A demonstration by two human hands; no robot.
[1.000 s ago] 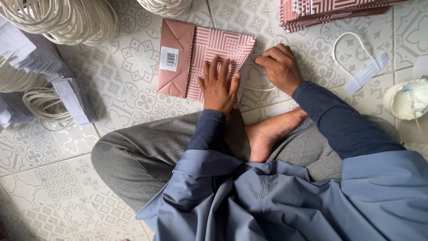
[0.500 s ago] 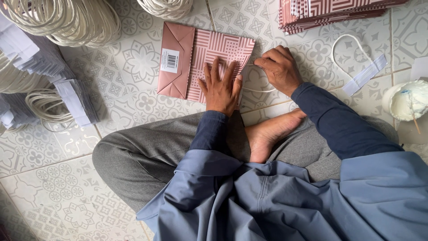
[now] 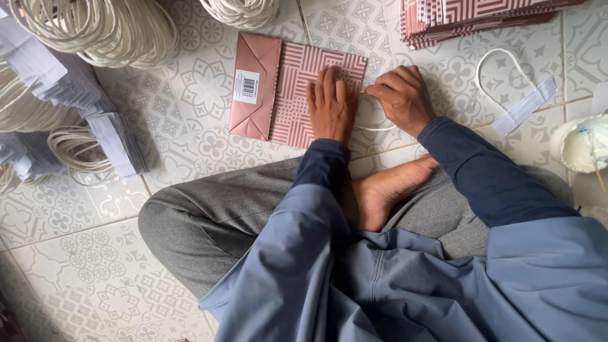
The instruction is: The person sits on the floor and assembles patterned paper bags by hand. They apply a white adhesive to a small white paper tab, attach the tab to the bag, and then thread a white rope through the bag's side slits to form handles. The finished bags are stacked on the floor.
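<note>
Landmark: the flat paper bag [image 3: 288,95], lying on the patterned tile floor [image 3: 190,120] directly ahead of the seated person's crossed legs.

Bag: pink with a white geometric pattern; its folded plain-pink bottom flap points away from the hands and carries a white sticker [image 3: 246,87].

Left hand [image 3: 330,106]: palm down on the end of the bag nearest the person's right, fingers straight and close together, pressing flat. It grips nothing.

Right hand [image 3: 403,96]: just beside that same bag edge, fingers curled narrow, pinching at the white cord handle [image 3: 373,126] where it meets the bag. The cord's loop trails onto the tiles below the bag edge. Whether the fingertips fully close on the cord cannot be told.

Around the bag:
- Beyond it, toward the right hand's side: a stack of matching bags [image 3: 468,19].
- Further past the right hand: a loose cord handle with a white paper strip [image 3: 519,95], well apart from the bag.
- On the flap side: bundles of white cord handles [image 3: 95,31] and paper strips [image 3: 114,142].
- At the frame's right edge: a white pot with a stick [image 3: 582,145].
</note>
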